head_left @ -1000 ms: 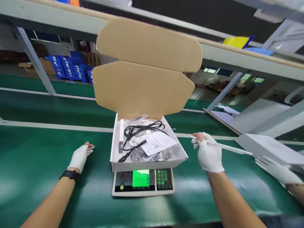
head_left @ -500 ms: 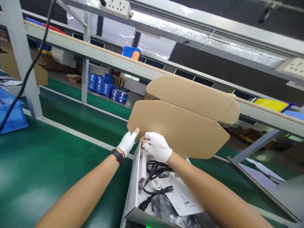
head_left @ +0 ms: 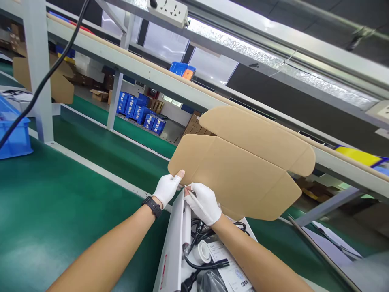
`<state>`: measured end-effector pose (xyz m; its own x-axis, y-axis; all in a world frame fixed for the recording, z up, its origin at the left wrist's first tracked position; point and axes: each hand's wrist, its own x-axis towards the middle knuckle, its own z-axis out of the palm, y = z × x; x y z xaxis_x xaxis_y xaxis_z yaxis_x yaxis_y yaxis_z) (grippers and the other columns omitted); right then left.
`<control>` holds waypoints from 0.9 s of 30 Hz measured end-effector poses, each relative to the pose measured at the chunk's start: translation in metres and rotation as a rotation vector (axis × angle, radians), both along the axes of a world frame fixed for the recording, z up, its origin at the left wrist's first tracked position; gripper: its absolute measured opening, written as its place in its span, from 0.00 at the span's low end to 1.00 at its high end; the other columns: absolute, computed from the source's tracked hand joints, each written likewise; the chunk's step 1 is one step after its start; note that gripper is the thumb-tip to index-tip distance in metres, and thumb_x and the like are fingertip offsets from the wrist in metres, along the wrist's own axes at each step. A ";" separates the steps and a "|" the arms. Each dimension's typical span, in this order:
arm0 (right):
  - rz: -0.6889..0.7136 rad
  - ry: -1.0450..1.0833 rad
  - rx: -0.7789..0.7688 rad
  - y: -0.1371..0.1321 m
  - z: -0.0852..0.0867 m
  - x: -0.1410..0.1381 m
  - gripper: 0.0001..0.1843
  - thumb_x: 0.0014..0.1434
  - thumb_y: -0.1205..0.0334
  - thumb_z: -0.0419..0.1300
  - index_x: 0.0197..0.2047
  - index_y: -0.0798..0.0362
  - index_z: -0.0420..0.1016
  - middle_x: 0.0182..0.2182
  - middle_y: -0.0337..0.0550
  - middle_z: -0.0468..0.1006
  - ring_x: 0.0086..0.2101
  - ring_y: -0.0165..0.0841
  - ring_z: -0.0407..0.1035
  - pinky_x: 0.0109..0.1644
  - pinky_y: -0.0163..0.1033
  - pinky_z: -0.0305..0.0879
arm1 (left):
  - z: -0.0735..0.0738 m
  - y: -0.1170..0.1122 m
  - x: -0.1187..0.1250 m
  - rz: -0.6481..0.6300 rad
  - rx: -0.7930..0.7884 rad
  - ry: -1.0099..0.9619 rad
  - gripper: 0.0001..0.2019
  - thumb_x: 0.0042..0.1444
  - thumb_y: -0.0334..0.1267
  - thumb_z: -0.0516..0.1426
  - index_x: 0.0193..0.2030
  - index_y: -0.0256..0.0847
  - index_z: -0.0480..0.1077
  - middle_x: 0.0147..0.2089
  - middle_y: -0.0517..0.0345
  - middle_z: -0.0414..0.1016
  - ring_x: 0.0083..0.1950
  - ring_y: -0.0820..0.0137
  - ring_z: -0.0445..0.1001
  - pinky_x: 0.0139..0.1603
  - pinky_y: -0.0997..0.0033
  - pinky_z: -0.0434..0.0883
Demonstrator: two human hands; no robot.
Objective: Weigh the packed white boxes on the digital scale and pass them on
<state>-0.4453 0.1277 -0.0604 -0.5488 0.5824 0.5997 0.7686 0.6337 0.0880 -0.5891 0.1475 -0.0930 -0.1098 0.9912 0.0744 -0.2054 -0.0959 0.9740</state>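
Observation:
A white carton [head_left: 172, 259] stands open in front of me, its brown lid [head_left: 240, 170] raised. Inside lie black cables [head_left: 206, 263], a white tube [head_left: 187, 225], a white roll [head_left: 202, 252] and a printed sheet [head_left: 234, 275]. My left hand [head_left: 166, 187], in a white glove with a black watch at the wrist, grips the lid's left corner. My right hand [head_left: 203, 202], also gloved, is shut on a thin white rod [head_left: 194, 198] at the carton's back left corner, next to the left hand.
Green belt [head_left: 60, 202] runs left and behind. A blue bin [head_left: 12, 134] sits at far left by a grey post [head_left: 38, 69]. A black cord [head_left: 42, 85] hangs down. A power strip [head_left: 168, 10] is overhead. Stacked blue crates [head_left: 136, 111] stand in the background.
My right hand brought the white rod from the right side to the carton's back left corner. My left hand rose from the belt to the lid. My view swung left and up.

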 end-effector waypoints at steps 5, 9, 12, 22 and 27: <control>0.018 0.002 0.030 0.002 -0.004 0.002 0.12 0.63 0.64 0.51 0.28 0.52 0.67 0.27 0.43 0.74 0.30 0.34 0.69 0.36 0.36 0.62 | -0.003 0.001 0.000 0.001 0.001 0.018 0.27 0.48 0.64 0.56 0.20 0.39 0.67 0.24 0.50 0.75 0.30 0.63 0.76 0.33 0.68 0.71; 0.014 0.003 0.049 0.002 -0.004 0.002 0.13 0.63 0.63 0.51 0.27 0.53 0.66 0.25 0.42 0.73 0.28 0.34 0.68 0.35 0.36 0.61 | -0.002 0.002 -0.001 0.003 -0.004 0.028 0.27 0.48 0.64 0.55 0.21 0.39 0.68 0.24 0.49 0.76 0.31 0.63 0.76 0.34 0.68 0.71; 0.018 -0.009 0.034 0.001 -0.004 0.001 0.13 0.63 0.63 0.50 0.26 0.52 0.65 0.24 0.42 0.72 0.28 0.33 0.67 0.35 0.36 0.60 | -0.002 0.004 -0.001 -0.016 -0.003 0.008 0.27 0.48 0.65 0.55 0.22 0.38 0.69 0.26 0.48 0.77 0.32 0.62 0.76 0.34 0.68 0.71; -0.020 0.029 -0.014 -0.001 -0.005 0.001 0.14 0.63 0.62 0.50 0.25 0.52 0.64 0.25 0.44 0.72 0.28 0.35 0.67 0.35 0.38 0.62 | -0.006 0.006 0.000 -0.020 -0.004 0.024 0.28 0.48 0.65 0.55 0.24 0.38 0.70 0.25 0.47 0.77 0.33 0.61 0.77 0.34 0.66 0.71; 0.005 0.422 -0.262 -0.004 0.009 0.000 0.11 0.58 0.57 0.55 0.27 0.52 0.66 0.23 0.41 0.73 0.24 0.33 0.68 0.30 0.36 0.64 | 0.002 0.005 -0.004 -0.030 -0.016 0.023 0.29 0.48 0.65 0.55 0.25 0.36 0.70 0.28 0.45 0.78 0.33 0.61 0.77 0.35 0.66 0.72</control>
<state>-0.4450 0.1238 -0.0510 -0.2928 0.7410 0.6043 0.6995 0.5969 -0.3930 -0.5928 0.1527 -0.0914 -0.0789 0.9950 0.0610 -0.1856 -0.0747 0.9798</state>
